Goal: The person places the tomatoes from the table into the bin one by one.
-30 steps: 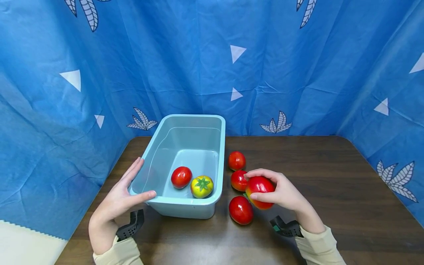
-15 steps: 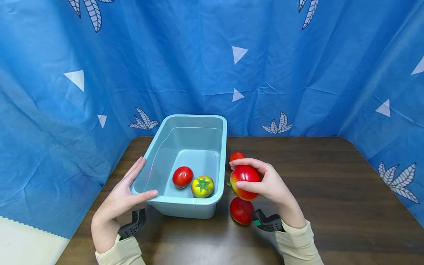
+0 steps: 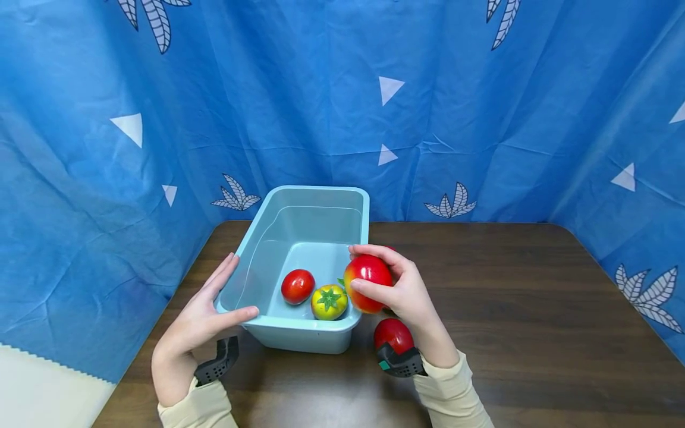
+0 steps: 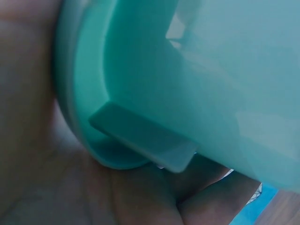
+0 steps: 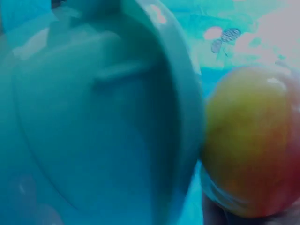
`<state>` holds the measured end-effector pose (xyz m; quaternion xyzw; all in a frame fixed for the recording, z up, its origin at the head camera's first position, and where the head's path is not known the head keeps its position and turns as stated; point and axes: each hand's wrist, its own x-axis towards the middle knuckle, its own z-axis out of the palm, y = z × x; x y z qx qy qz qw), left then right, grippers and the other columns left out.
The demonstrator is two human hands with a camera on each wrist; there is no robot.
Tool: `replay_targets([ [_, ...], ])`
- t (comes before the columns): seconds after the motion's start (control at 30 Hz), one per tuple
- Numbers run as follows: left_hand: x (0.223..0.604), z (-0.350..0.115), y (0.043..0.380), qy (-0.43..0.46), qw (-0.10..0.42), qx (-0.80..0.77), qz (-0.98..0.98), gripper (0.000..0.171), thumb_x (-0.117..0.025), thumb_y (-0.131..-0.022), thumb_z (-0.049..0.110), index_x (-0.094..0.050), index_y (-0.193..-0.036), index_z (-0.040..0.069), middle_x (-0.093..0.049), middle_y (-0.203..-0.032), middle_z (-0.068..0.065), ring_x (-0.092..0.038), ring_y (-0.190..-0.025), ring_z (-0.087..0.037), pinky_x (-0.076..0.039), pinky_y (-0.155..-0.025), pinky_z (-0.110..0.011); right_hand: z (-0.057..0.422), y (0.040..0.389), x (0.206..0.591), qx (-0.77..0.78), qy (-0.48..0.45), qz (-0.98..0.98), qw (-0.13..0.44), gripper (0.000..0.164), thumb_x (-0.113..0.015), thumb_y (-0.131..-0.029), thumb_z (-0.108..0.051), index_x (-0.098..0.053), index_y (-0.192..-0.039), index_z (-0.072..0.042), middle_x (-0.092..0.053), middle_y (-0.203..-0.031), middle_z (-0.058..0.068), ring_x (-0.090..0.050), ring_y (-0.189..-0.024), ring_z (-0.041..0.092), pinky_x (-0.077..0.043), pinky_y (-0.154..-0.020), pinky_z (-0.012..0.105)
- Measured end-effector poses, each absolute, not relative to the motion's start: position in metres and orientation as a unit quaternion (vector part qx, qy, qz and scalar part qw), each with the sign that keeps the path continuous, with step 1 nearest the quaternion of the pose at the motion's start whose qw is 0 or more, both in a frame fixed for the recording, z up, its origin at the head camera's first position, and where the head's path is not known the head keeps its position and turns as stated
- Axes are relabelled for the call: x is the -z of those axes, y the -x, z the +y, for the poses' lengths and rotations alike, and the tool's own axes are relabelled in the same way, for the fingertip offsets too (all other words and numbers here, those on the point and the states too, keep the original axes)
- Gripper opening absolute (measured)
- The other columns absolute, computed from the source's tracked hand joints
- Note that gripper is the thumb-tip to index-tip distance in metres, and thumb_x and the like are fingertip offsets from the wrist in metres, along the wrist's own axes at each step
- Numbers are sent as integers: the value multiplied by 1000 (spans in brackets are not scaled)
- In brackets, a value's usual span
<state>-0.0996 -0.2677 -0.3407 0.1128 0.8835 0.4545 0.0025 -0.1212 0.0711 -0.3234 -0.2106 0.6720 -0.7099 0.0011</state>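
Note:
My left hand (image 3: 195,327) grips the near left corner of a light blue plastic bin (image 3: 299,340), thumb along the front rim. In the left wrist view its fingers (image 4: 145,197) lie under the bin's rim. My right hand (image 3: 407,294) holds a red-and-yellow tomato-like fruit (image 3: 368,274) with a green leafy tip over the bin's right rim. The right wrist view shows this fruit large beside the bin wall (image 5: 185,117). Inside the bin lie a glossy red tomato (image 3: 297,286) and a yellow tomato-like fruit (image 3: 329,302) with a green star-shaped calyx.
Another red tomato (image 3: 392,334) lies on the dark wood table (image 3: 508,297), right of the bin and partly behind the right wrist camera (image 3: 401,364). A red sliver of fruit (image 3: 392,248) peeks out behind my right hand. Blue patterned cloth (image 3: 332,107) hangs behind and at both sides.
My right hand has carried the red-and-yellow fruit leftward from above the table to the bin's right rim, covering most of the fruit lying behind it. My left hand keeps its place on the bin.

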Motion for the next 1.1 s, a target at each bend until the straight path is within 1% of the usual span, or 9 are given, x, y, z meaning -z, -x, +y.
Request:
replay_targets([
  [0.23, 341, -267, 100, -111, 3, -453, 884, 93, -74, -80, 27, -14, -152, 21, -5, -157, -5, -13, -136, -41, -29, -94, -70, 56, 119, 327, 725, 225, 650, -33, 58, -74, -76, -5, -51, -129, -12, -54, -129, 4, -49, -118, 25, -53, -82, 41],
  [0.5, 341, -267, 100, -114, 0, -452, 885, 93, -74, -80, 26, -14, -152, 19, -5, -157, -5, -12, -136, -41, -28, -94, -71, 49, 116, 329, 724, 239, 646, -27, 59, -73, -77, -5, -49, -130, -14, -51, -132, 2, -45, -121, 25, -52, -83, 41],
  [0.77, 338, -266, 99, -116, -1, -452, 885, 94, -74, -80, 25, -14, -152, 17, -5, -157, -6, -12, -136, -41, -27, -94, -71, 49, 117, 329, 712, 237, 660, -21, 61, -74, -77, -7, -48, -131, -17, -51, -132, 1, -46, -121, 24, -52, -83, 41],
  [0.87, 337, -266, 98, -116, 0, -452, 885, 94, -74, -80, 25, -14, -152, 18, -5, -157, -6, -13, -136, -42, -27, -94, -71, 50, 117, 330, 708, 249, 660, -23, 60, -75, -79, -11, -47, -132, -15, -51, -132, 2, -47, -121, 24, -49, -89, 42],
  [1.0, 336, -266, 98, -116, 2, -454, 884, 94, -74, -80, 24, -14, -152, 19, -5, -157, -6, -13, -136, -42, -28, -93, -71, 51, 118, 331, 705, 275, 654, -31, 60, -74, -80, -14, -46, -133, -11, -51, -133, 5, -49, -121, 24, -41, -99, 42],
  [1.1, 335, -265, 98, -115, 3, -455, 883, 94, -75, -80, 23, -14, -152, 19, -4, -157, -7, -13, -136, -42, -28, -93, -71, 53, 119, 332, 703, 281, 652, -39, 59, -74, -81, -13, -46, -133, -10, -52, -133, 6, -50, -121, 23, -38, -102, 45],
])
